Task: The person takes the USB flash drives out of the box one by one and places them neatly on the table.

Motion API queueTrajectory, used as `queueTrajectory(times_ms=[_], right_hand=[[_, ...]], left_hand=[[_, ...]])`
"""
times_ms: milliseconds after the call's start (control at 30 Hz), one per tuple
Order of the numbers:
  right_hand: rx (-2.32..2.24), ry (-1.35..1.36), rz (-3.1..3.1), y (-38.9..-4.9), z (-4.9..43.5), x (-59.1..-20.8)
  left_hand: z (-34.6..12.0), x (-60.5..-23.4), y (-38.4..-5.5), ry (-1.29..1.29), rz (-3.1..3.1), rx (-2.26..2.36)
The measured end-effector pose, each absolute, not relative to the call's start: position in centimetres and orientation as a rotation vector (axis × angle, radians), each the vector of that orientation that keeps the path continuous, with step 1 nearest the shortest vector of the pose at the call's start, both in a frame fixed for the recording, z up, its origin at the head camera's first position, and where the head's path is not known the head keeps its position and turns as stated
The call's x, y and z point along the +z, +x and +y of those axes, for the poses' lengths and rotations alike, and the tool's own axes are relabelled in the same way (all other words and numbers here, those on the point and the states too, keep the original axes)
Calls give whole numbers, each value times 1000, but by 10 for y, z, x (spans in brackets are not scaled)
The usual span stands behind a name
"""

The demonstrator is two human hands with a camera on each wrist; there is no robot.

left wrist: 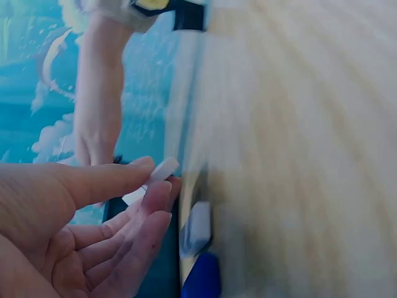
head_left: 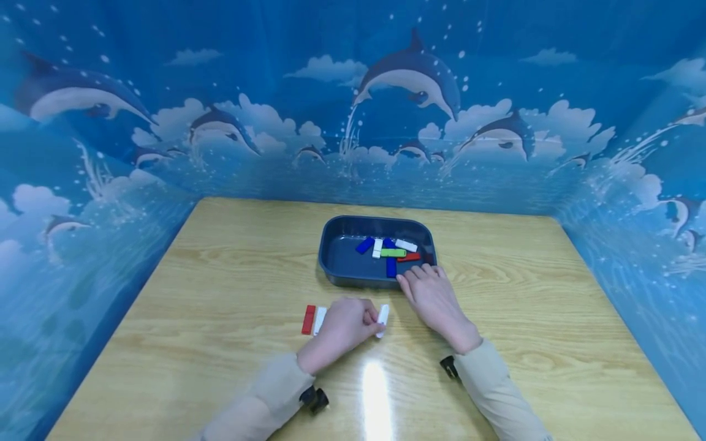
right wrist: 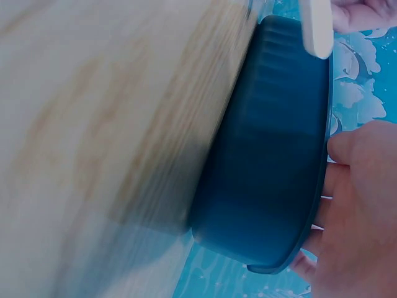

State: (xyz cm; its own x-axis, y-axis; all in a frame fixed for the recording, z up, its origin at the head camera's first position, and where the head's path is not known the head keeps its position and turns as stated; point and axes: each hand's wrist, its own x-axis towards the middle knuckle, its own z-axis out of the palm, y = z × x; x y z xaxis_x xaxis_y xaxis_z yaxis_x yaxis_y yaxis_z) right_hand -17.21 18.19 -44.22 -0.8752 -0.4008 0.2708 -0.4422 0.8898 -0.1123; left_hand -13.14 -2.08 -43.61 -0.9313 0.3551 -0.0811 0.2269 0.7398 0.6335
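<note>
Between thumb and fingers, my left hand [head_left: 343,323] pinches a small white rectangular block [head_left: 383,314] just above or at the table. To its left lie a red block [head_left: 308,320] and a white block [head_left: 319,320], the latter partly covered by that hand. The left wrist view shows a white block [left wrist: 198,226] and a blue block [left wrist: 202,276] on the table below the fingers. My right hand [head_left: 433,297] holds the near right rim of a dark blue tray [head_left: 353,282], its thumb at the edge and fingers over the rim. Several coloured blocks lie in the tray.
Inside the tray are a green block [head_left: 393,252], a red block [head_left: 409,257], and several blue and white ones, some overlapping. The wooden table [head_left: 242,257] is bounded at the back and sides by a dolphin-print curtain [head_left: 265,153].
</note>
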Motion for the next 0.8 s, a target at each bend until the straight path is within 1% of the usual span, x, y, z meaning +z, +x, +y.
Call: queueTrajectory(times_ms=[267, 467, 667, 800], right_hand=[[251, 638, -2833, -173, 183, -442], [252, 637, -2831, -173, 183, -442], [255, 634, -2839, -173, 183, -442], [250, 632, -2846, -173, 182, -442]], left_hand=[[-13, -442, -123, 575, 2871, 798], [-12, -442, -121, 602, 2906, 690], [-12, -442, -122, 625, 2904, 670], [-12, -444, -124, 692, 2994, 670]])
